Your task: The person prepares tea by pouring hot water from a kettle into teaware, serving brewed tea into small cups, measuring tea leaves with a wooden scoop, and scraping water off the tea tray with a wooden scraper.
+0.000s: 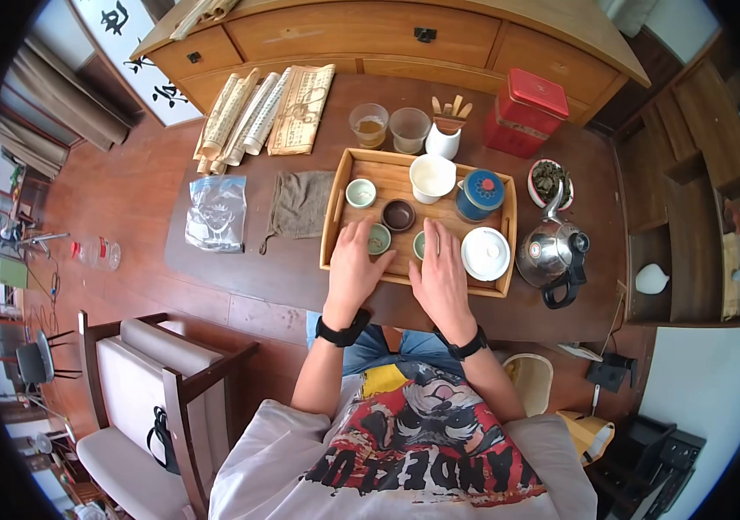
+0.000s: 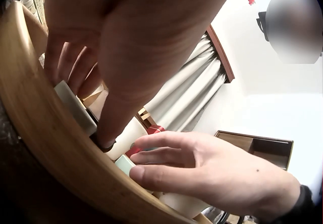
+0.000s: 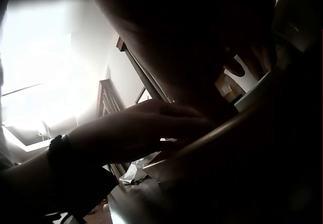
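Observation:
Over the front of a wooden tray [image 1: 335, 156], my left hand [image 1: 354, 269] holds a small green cup [image 1: 379, 239] between its fingers and thumb. Beside it my right hand [image 1: 442, 279] holds a second green cup [image 1: 419, 245], mostly hidden under the fingers. The left wrist view shows the left hand's cup [image 2: 75, 108] low behind the tray's rim. A dark brown cup [image 1: 399, 216] sits just beyond both hands, and a pale cup [image 1: 360, 193] stands at the back left. A white lidded bowl [image 1: 485, 254] is right of my right hand.
A white pitcher [image 1: 432, 178] and a blue canister [image 1: 480, 193] stand at the tray's back right. Right of the tray are a steel kettle [image 1: 552, 251] and a bowl of tea leaves [image 1: 550, 184]. A grey cloth pouch [image 1: 301, 204] and plastic bag [image 1: 217, 213] lie left.

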Demonstrator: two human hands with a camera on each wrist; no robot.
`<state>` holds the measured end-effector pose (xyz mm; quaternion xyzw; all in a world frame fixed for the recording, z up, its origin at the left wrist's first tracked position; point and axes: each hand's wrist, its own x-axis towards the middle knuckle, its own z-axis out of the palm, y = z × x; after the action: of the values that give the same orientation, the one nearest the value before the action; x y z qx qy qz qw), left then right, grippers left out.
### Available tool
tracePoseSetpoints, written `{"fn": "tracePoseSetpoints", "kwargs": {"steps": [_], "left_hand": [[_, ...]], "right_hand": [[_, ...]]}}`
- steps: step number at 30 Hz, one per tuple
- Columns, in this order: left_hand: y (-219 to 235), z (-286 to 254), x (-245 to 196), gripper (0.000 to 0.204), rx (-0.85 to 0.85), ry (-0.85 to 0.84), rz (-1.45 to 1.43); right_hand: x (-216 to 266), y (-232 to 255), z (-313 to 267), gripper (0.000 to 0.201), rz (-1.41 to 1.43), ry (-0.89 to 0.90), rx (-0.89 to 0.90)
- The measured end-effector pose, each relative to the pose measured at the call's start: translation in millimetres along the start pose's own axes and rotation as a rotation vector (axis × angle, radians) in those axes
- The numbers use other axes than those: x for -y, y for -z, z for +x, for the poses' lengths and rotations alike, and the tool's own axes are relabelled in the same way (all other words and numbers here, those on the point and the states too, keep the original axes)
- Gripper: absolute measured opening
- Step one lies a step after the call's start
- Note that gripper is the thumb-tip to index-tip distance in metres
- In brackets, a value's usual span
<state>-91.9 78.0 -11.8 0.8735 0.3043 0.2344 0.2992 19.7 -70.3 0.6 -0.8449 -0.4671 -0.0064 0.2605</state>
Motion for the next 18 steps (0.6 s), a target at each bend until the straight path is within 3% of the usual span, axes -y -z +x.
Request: {"fn": "tracePoseSetpoints", "kwargs": {"steps": [6, 9, 12, 18], "left_hand": [[5, 4, -1, 0.068, 0.046, 0.01, 0.021], [18, 18, -1, 0.07, 0.013, 0.037, -0.005], [20, 41, 8, 0.07, -0.109, -0.043, -0.011], [22, 93, 28, 0.075, 0.021, -0.113, 0.032]], "right_hand": [[2, -5, 3, 0.081, -0.007, -0.086, 0.069], [1, -2, -3, 0.081, 0.034, -0.048, 0.024], [0, -4, -7, 0.08, 0.022, -0.056, 0.028], [-3, -9, -9, 0.08, 0.051, -0.105, -0.004]]}}
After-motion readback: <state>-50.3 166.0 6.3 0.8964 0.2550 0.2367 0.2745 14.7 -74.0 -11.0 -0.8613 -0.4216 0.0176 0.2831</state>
